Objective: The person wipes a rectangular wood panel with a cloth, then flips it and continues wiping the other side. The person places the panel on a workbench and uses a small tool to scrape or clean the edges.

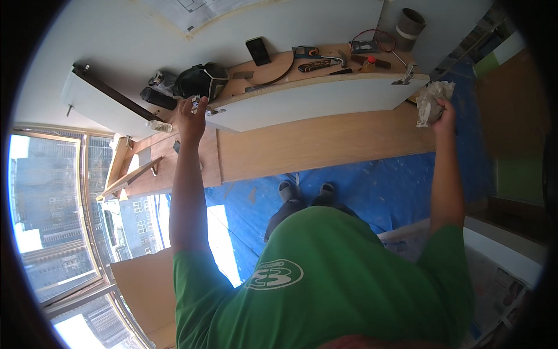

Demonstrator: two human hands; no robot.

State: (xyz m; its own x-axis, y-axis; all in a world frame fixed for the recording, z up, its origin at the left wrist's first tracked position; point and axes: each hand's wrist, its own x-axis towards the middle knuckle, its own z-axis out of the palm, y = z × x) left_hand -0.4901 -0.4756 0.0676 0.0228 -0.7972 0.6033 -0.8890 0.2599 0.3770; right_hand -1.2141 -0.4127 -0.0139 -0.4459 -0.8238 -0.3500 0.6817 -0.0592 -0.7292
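Note:
My left hand (pixel 190 122) is raised at the left end of a long white cabinet panel (pixel 314 102). Its fingers are spread around a shiny metal piece beside a cabinet hinge (pixel 216 112); whether they grip it is unclear. A second hinge (pixel 405 75) is fixed near the panel's right end. Off that right end, my right hand (pixel 444 117) clutches a crumpled, dirty whitish cloth (pixel 433 102). Just behind my left fingers lies a black bag-like item (pixel 198 83), with a dark cylinder (pixel 158 98) to its left.
On the wooden shelf (pixel 274 74) lie a smartphone (pixel 258 51), a claw hammer (pixel 338 58), a tape measure (pixel 308 52), a utility knife (pixel 314 65) and a small orange bottle (pixel 369 64). Blue sheeting (pixel 370 183) covers the floor. Windows (pixel 48 209) stand at left.

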